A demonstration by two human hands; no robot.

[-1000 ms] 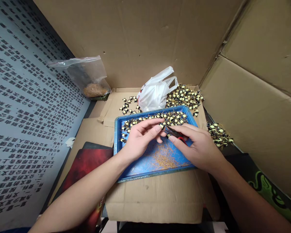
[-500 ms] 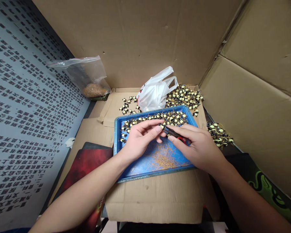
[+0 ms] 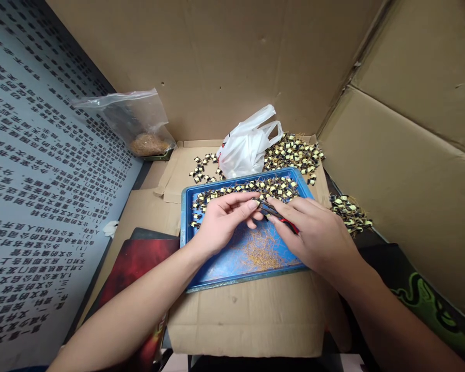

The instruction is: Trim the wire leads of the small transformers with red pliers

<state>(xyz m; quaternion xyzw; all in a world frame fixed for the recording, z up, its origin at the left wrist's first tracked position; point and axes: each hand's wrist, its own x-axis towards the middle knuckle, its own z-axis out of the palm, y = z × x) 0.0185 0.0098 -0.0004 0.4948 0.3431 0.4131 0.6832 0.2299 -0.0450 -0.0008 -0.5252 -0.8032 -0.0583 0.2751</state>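
Note:
Over the blue tray point(image 3: 217, 283), my left hand point(image 3: 225, 219) pinches a small transformer point(image 3: 257, 202), mostly hidden by the fingertips. My right hand point(image 3: 313, 225) is wrapped round wire cutters point(image 3: 290, 225) with red and black handles. Their dark jaws point left and meet the piece at my left fingertips. Many small transformers point(image 3: 271, 188) with yellow tape, black ends and thin copper leads lie along the tray's far side. Below my hands, a heap of clipped copper wire bits point(image 3: 261, 250) covers part of the tray floor.
Behind the tray sits a white plastic bag point(image 3: 244, 150) beside a pile of transformers point(image 3: 294, 155); another pile point(image 3: 351, 214) lies at the right. A clear bag of wire scraps point(image 3: 149, 142) stands back left. Cardboard walls point(image 3: 217, 62) enclose the back and right. A red mat point(image 3: 139, 268) lies left.
The cutters' handles have shifted slightly, with more of the red grip and the jaws showing. My left hand stays nearly in place. The whole view has moved very slightly.

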